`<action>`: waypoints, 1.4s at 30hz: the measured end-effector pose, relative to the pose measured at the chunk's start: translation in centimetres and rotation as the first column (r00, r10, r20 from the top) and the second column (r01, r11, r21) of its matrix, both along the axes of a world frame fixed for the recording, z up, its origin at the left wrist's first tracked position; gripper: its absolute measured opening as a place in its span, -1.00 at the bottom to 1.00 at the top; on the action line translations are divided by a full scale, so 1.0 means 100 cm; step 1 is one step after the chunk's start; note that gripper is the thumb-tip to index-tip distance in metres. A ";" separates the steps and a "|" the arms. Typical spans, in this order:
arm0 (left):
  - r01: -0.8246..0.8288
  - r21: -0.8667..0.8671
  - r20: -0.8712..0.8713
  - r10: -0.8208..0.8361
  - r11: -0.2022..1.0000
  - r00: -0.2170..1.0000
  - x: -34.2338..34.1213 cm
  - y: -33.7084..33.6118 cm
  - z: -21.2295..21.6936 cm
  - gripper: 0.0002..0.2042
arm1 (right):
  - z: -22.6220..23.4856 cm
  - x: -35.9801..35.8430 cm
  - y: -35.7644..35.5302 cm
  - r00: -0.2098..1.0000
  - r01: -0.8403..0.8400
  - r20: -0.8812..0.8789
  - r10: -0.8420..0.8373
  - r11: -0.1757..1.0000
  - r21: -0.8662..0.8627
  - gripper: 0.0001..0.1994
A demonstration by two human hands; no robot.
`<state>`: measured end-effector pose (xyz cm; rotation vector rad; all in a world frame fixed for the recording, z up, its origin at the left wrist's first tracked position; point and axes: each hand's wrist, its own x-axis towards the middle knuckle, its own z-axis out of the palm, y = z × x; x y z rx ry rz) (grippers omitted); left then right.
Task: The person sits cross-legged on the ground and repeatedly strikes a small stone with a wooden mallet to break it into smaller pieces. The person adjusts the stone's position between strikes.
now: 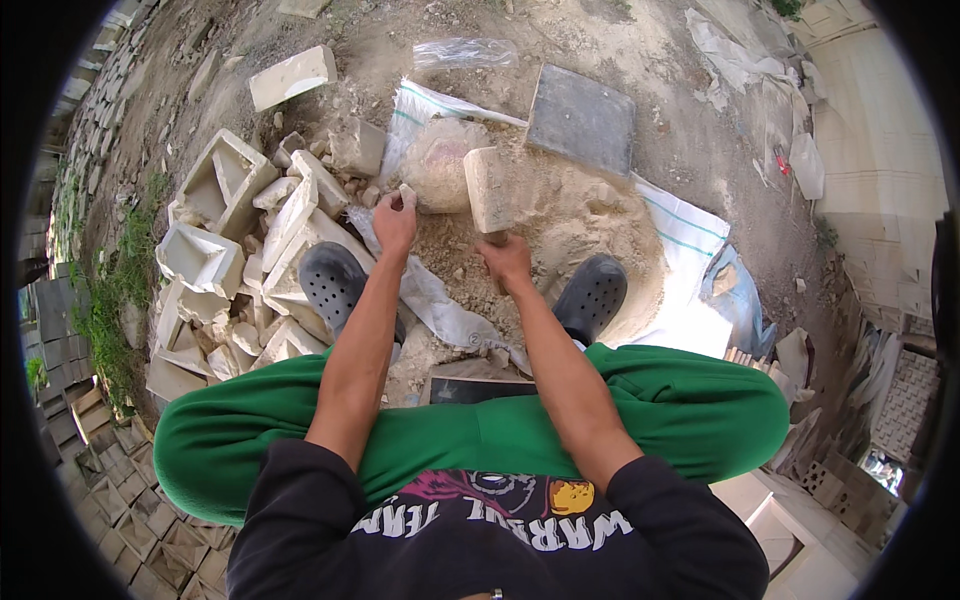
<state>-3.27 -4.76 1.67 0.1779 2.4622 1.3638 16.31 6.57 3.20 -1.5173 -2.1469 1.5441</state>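
Note:
My right hand (508, 260) grips the handle of a mallet with a pale block-shaped head (490, 188), raised upright over the sandy rubble. My left hand (395, 220) pinches a small pale stone piece (407, 193) next to a rounded lump of crumbled stone (440, 165). Both hands hover above a heap of stone powder (560, 225) lying on a white woven sack (690, 235). My dark clogs, the left one (335, 285) and the right one (592, 295), rest either side of the heap.
A pile of broken white plaster moulds and blocks (240, 260) lies at the left. A flat grey slab (582, 120) sits beyond the heap, a white block (292, 76) farther back. Stacked tiles (130, 520) fill the lower left, more blocks (880, 150) the right.

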 end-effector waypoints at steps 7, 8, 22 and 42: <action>0.081 -0.044 -0.118 -0.085 0.996 0.989 -0.009 0.015 0.022 -0.61 | 0.036 0.009 0.046 0.940 0.326 0.005 -0.341 0.895 -0.304 -0.67; 0.105 -0.065 -0.128 -0.113 0.992 0.985 -0.011 0.017 0.024 -0.62 | 0.034 0.011 0.052 0.927 0.352 -0.001 -0.374 0.873 -0.337 -0.68; 0.258 -0.430 -0.177 -0.361 0.865 0.916 -0.021 0.044 0.044 -0.61 | 0.019 0.019 0.064 0.883 0.434 0.030 -0.468 0.791 -0.432 -0.67; 0.334 -0.322 -0.342 -0.438 0.886 0.831 0.078 0.083 0.021 -0.68 | 0.019 0.012 0.063 0.895 0.425 0.045 -0.444 0.817 -0.389 -0.68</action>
